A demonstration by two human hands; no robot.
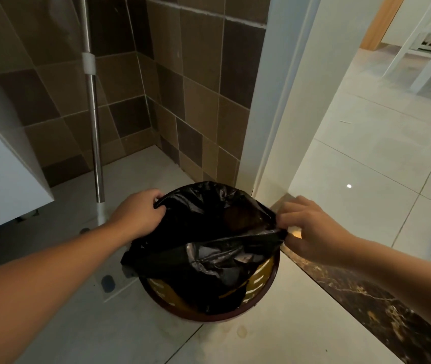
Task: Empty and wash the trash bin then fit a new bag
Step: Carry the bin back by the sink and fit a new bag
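While the black bag sits in the round trash bin on the pale floor at the bathroom doorway, its mouth is drawn up and across the opening, clear of the bin's brown rim on the near side. The left hand pinches the bag's edge at the far left, fingers curled around a fold of plastic; the right hand pinches the opposite edge just beside the dark marble threshold, fingertips closed on the film. Something brownish shows inside the bag, too dim to name. A metal pole stands just behind the left hand, against the brown wall tiles. Thin plastic stretched between two pinches could tear or slip free if pulled unevenly, I judge, spilling the contents. A lift that drags the light bin along could tip it onto the threshold.
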